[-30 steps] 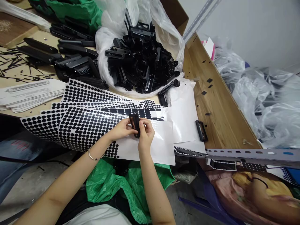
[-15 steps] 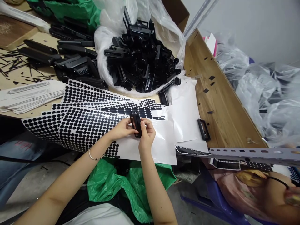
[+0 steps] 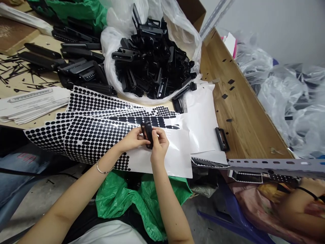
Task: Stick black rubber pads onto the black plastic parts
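My left hand (image 3: 130,139) and my right hand (image 3: 160,145) both pinch a small black plastic part (image 3: 147,131), held upright just above the white sheets. Under my hands lie fanned sheets of round black stickers (image 3: 86,134), with a bare white backing sheet (image 3: 175,157) nearest me. Behind them a clear plastic bag (image 3: 114,67) spills a heap of black plastic parts (image 3: 152,64).
One loose black part (image 3: 222,139) lies on the wooden board (image 3: 241,118) to the right. Long black pieces (image 3: 76,64) and a paper stack (image 3: 30,103) sit at the left. A perforated metal rail (image 3: 274,166) crosses the right. Another person's arm (image 3: 299,206) is at the lower right.
My hands and the black part stay almost where they were. The view has drifted slightly, and the other person's arm has come further in at the lower right.
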{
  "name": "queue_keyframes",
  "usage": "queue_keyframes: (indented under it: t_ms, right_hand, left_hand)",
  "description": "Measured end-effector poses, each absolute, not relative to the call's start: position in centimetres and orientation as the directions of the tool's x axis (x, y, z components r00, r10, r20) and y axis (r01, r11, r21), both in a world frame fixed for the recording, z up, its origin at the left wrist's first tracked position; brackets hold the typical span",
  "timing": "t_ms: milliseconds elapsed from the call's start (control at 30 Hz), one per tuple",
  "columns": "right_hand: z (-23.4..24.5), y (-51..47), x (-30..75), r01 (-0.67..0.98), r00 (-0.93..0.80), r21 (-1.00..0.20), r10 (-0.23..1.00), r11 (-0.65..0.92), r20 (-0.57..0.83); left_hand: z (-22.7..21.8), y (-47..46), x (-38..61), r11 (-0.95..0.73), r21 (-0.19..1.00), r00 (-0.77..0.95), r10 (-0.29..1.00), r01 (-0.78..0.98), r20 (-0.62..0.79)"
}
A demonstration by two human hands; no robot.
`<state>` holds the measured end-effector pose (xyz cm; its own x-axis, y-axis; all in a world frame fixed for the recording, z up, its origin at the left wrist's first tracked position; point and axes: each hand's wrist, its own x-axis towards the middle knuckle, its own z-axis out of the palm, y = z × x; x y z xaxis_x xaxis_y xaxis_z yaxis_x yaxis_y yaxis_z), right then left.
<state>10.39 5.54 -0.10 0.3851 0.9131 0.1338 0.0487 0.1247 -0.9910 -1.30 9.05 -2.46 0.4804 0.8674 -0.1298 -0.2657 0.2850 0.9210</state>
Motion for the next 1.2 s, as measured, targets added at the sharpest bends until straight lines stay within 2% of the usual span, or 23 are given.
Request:
queue_keyframes:
  t_ms: [333, 700, 1200]
  right_hand:
    - [-0.02, 5.37, 10.11, 0.031, 0.406, -0.989, 0.902, 0.144, 0.144]
    - [-0.13, 5.25, 10.06, 0.086, 0.410, -0.985, 0.896, 0.149, 0.171]
    - [-0.11, 5.08, 9.84, 0.131, 0.424, -0.975, 0.879, 0.179, 0.218]
  left_hand:
    - [-1.80, 8.90, -1.27, 0.307, 0.912, 0.471, 0.869, -0.273, -0.152]
    - [-2.44, 8.86, -1.21, 0.273, 0.926, 0.470, 0.874, -0.259, -0.126]
    - [-1.56, 8.75, -1.12, 0.296, 0.924, 0.441, 0.882, -0.242, -0.168]
